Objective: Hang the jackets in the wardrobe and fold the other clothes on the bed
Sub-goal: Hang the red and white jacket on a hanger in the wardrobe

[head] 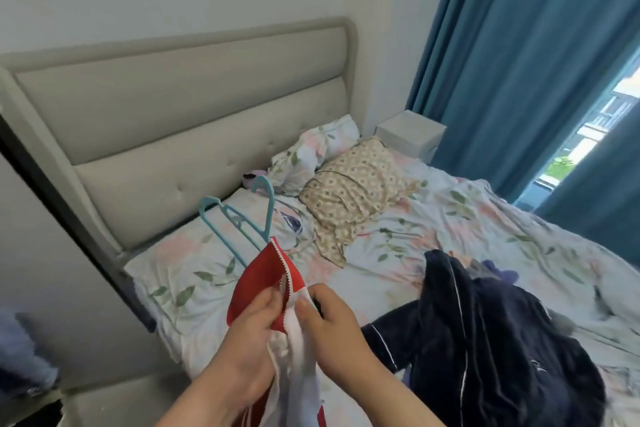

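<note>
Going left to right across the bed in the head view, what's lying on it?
Teal hangers → beige patterned garment → navy garment.

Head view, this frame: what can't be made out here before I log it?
Head view only:
red and white garment: bunched in the left hand and right hand, lower part cut off by the bottom edge; type unclear.
navy garment: crumpled and blurred; jacket or not, cannot tell.
teal hangers: lower ends hidden behind the red cloth; count unclear.
grey-blue fuzzy thing: cut by the left edge, blurred.
</note>
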